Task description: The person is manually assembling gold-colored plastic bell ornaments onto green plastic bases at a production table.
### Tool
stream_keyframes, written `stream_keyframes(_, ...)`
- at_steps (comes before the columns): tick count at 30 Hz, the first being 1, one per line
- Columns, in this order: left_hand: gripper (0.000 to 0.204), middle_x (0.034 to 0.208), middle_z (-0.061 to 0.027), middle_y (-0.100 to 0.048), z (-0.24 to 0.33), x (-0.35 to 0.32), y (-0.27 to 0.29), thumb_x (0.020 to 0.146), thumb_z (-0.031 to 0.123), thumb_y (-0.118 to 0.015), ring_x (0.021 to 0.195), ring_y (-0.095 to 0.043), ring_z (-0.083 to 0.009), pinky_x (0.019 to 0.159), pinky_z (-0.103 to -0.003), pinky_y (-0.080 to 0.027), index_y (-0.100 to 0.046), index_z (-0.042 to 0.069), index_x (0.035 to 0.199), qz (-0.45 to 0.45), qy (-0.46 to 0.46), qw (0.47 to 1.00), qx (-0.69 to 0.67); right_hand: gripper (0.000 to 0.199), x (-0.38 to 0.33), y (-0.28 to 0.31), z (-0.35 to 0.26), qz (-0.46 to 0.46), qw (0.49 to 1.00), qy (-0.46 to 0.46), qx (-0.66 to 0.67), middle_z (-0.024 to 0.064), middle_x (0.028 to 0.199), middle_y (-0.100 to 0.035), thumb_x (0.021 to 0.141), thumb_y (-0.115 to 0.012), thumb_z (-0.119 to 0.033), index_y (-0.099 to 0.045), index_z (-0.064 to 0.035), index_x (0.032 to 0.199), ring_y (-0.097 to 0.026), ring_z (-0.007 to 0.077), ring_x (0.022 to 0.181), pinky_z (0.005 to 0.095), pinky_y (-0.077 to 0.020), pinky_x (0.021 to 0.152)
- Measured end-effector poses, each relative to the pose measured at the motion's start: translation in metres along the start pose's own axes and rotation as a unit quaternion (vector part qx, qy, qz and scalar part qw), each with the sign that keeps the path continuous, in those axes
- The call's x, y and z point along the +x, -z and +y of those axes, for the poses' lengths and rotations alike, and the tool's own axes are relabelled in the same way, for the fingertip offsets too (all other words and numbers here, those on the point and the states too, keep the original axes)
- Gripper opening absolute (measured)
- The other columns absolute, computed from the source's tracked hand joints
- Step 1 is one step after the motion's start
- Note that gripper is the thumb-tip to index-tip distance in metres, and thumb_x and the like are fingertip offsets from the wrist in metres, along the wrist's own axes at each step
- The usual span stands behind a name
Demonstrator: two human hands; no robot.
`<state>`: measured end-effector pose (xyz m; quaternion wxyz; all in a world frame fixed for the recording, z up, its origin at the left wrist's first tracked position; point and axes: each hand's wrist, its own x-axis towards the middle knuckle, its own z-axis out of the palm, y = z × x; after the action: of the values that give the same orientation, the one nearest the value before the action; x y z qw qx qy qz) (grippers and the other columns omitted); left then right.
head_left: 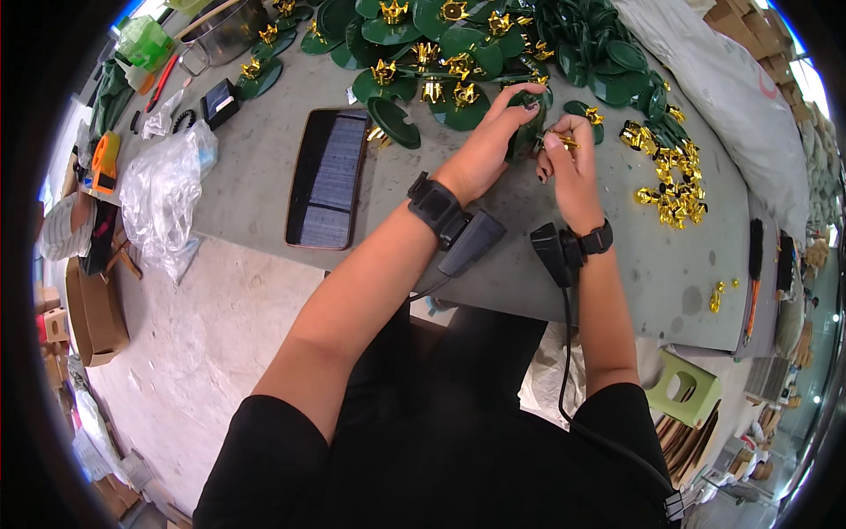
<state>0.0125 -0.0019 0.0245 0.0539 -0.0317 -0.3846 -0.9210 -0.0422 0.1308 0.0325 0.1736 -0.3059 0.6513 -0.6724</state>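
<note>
We see both hands working together over the grey table (264, 176), close to its far middle. The left hand (487, 145) reaches forward with fingers curled over a dark green leaf-shaped disc (529, 132), gripping it from the left side and the top. The right hand (571, 167) sits just beside it, touching the same green piece, with thumb and forefinger pinched on a small gold flower-like fitting (568, 139) at the disc's right edge. So the disc lies between the two hands, pressed by both, and the gold piece is at the right hand's fingertips.

Each wrist carries a black band with a dark device; a cable runs down from the right one.

Just beyond the hands lies a spread of finished green discs with gold centres (441, 62). To the right of the right hand, near but apart, lies a heap of loose gold fittings (671, 176). A stack of plain green discs (608, 44) sits behind that. To the left of the left forearm, a flat dark tablet-like panel (328, 176) lies on the table, and further left a crumpled clear plastic bag (163, 194).
</note>
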Motion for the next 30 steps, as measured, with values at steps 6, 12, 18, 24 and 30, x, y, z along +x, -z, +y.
stream_keyframes(6,0.034,0.11,-0.0031,-0.048,0.005,-0.006,-0.01,0.089,0.017,-0.045,0.098,-0.048,-0.0134,0.084,-0.028,-0.04,-0.044,0.013,0.122,0.027,-0.027,0.997,0.068,0.022,-0.003,-0.005,0.009,0.022,0.993,0.063,-0.101,-0.0006,0.073,-0.045,0.09,-0.055,-0.019,-0.039,-0.0057,0.099,-0.042,0.0048,0.057,0.0193,-0.0359,0.05)
stream_keyframes(12,0.033,0.106,-0.0034,-0.049,0.001,-0.005,-0.01,0.089,0.019,-0.047,0.094,-0.048,-0.0118,0.075,-0.026,-0.043,-0.044,0.013,0.122,0.014,-0.013,0.998,0.053,0.021,-0.004,-0.012,0.003,0.052,0.997,0.023,-0.05,-0.0012,0.07,-0.046,0.091,-0.055,-0.02,-0.041,-0.0055,0.098,-0.043,0.004,0.054,0.0191,-0.0348,0.047)
stream_keyframes(18,0.03,0.101,-0.0063,-0.053,-0.008,0.008,0.002,0.091,0.021,-0.044,0.089,-0.053,-0.0149,0.073,-0.029,-0.046,-0.045,0.014,0.12,0.079,-0.074,0.992,0.062,0.025,0.004,-0.001,0.0,0.022,0.999,-0.037,0.01,-0.0019,0.064,-0.046,0.092,-0.053,-0.026,-0.044,-0.0048,0.104,-0.042,0.0038,0.051,0.0186,-0.033,0.044)
stream_keyframes(24,0.032,0.103,-0.0102,-0.053,-0.003,0.006,0.004,0.091,0.024,-0.043,0.093,-0.056,-0.0247,0.076,-0.036,-0.049,-0.045,0.014,0.121,0.133,-0.041,0.99,-0.015,0.037,0.007,0.016,-0.006,0.055,0.998,-0.017,-0.007,0.0049,0.069,-0.054,0.091,-0.053,-0.03,-0.042,-0.0033,0.116,-0.051,0.0092,0.054,0.0215,-0.0399,0.046)
stream_keyframes(30,0.034,0.104,-0.0104,-0.053,-0.001,0.004,0.006,0.09,0.027,-0.044,0.092,-0.057,-0.0257,0.076,-0.039,-0.049,-0.045,0.014,0.122,0.141,-0.027,0.989,-0.027,0.049,0.018,0.029,-0.015,0.25,0.967,0.01,0.041,0.0149,0.088,-0.058,0.091,-0.053,-0.032,-0.034,-0.0023,0.124,-0.058,0.0196,0.06,0.0285,-0.0487,0.055)
